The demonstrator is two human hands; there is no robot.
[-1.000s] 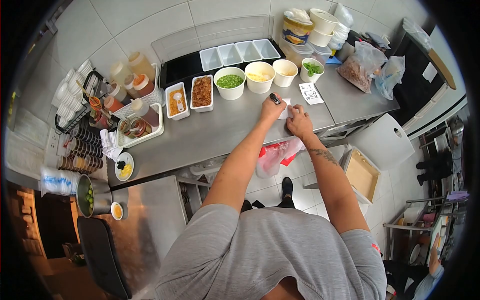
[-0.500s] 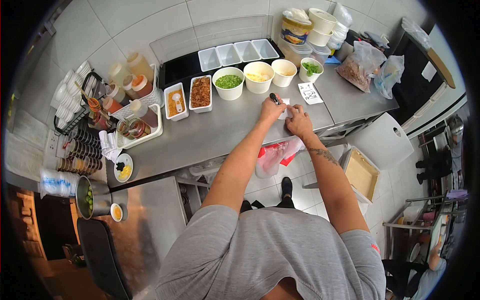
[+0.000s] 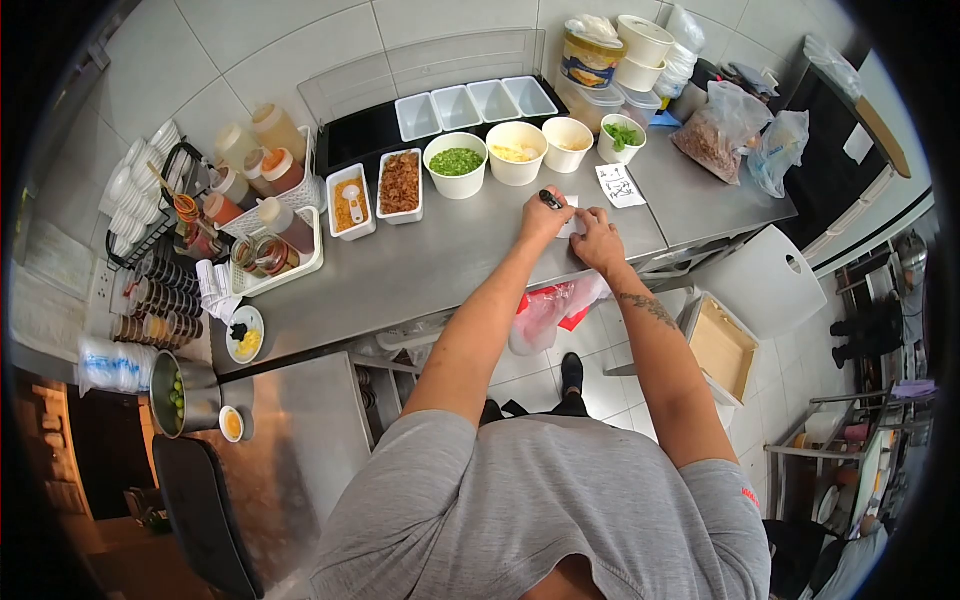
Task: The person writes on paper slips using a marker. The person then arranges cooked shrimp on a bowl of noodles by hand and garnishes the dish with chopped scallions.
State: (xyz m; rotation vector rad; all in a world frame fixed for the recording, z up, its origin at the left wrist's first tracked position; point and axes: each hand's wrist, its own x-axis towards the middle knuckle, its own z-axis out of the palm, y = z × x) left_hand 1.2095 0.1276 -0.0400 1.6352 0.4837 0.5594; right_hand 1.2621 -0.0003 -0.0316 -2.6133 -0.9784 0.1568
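Observation:
My left hand (image 3: 543, 216) is closed on a black marker (image 3: 550, 199), held over a small white paper (image 3: 569, 228) on the steel counter. On the right side of that paper lies my right hand (image 3: 598, 240), its fingers pressing the sheet down. Another paper with dark handwriting (image 3: 620, 187) lies to the right, beyond my hands. Behind them stand a white tub of chopped green onion (image 3: 457, 165), a tub with pale yellow food (image 3: 517, 152), a further tub (image 3: 567, 143) and a cup of green leaves (image 3: 622, 137).
Sauce bottles (image 3: 284, 172) stand in a white basket at the left, near trays of orange bits (image 3: 350, 203) and brown fried food (image 3: 402, 187). Plastic bags (image 3: 725, 130) lie at the right. A white chair (image 3: 765, 285) stands beside the counter. A co-worker's sleeve (image 3: 862, 560) shows lower right.
Both hands stay nearly in place, with the marker shifted very slightly. The co-worker at the lower right has moved their arm.

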